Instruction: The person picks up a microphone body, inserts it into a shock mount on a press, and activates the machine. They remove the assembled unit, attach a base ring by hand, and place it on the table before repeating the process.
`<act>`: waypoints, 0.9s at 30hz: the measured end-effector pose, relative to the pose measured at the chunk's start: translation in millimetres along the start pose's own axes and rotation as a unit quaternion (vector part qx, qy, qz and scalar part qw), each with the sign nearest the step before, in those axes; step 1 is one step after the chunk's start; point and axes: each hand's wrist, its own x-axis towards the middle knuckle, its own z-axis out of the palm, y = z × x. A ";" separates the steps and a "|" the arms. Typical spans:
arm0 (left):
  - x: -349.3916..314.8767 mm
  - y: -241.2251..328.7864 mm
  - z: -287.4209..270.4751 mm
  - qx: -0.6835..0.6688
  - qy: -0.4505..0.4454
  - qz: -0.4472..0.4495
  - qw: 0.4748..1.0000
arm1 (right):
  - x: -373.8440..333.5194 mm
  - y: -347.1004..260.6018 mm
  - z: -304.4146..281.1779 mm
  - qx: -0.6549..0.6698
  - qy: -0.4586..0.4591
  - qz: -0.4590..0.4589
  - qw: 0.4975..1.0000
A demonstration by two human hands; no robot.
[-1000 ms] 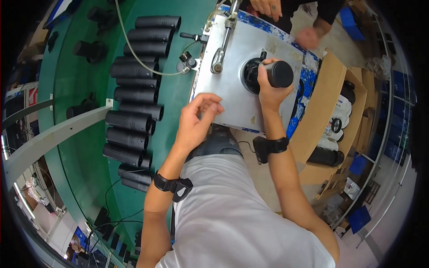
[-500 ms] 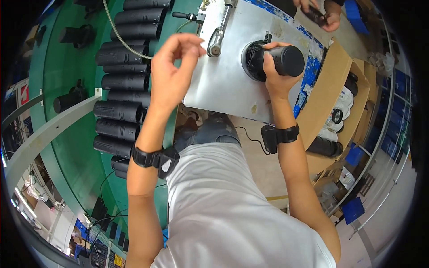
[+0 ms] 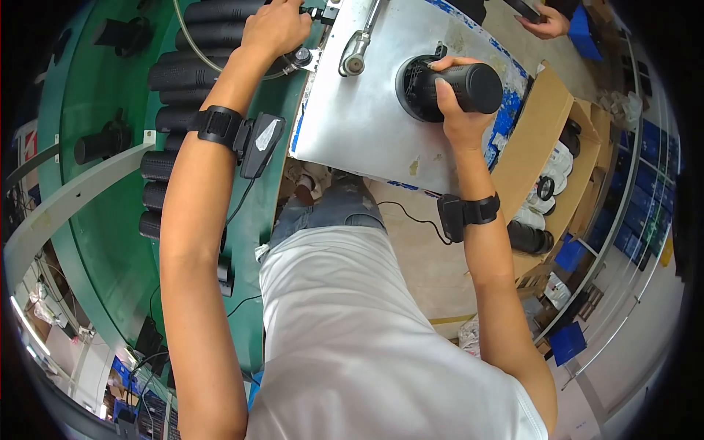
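Observation:
My right hand (image 3: 465,117) is wrapped round a black cylindrical housing (image 3: 480,88), thumb on the near side. The housing leans to the right from a round black flange (image 3: 416,89) resting on the metal plate (image 3: 367,139). At the far left corner of the plate, my left hand (image 3: 276,31) is closed over the handle of a black lever (image 3: 320,15). Part of that handle and the fingertips are hidden behind the hand. A metal arm with a round end (image 3: 353,64) lies over the plate between my hands.
Several black ribbed cylinders (image 3: 180,77) lie in a row on the green bench (image 3: 95,198) at left. A clear hose (image 3: 192,45) runs to a fitting by my left wrist. An open cardboard box (image 3: 539,139) with parts stands at right. Another person's hand (image 3: 546,23) holds something dark.
My left hand has moved away from me and left, from beside the metal arm onto the lever handle. My right hand keeps its hold on the cylindrical housing.

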 end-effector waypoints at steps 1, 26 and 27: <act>3.4 -3.0 2.6 0.000 0.002 -0.003 1.000 | 0.0 -0.1 0.2 0.008 0.008 0.005 1.000; -175.0 88.5 -141.6 -0.687 0.049 0.102 0.718 | 89.8 -240.6 77.6 0.245 -0.152 0.085 0.954; -180.1 84.2 -138.6 -0.690 0.080 0.116 0.710 | 87.6 -246.1 87.0 0.248 -0.172 0.077 0.950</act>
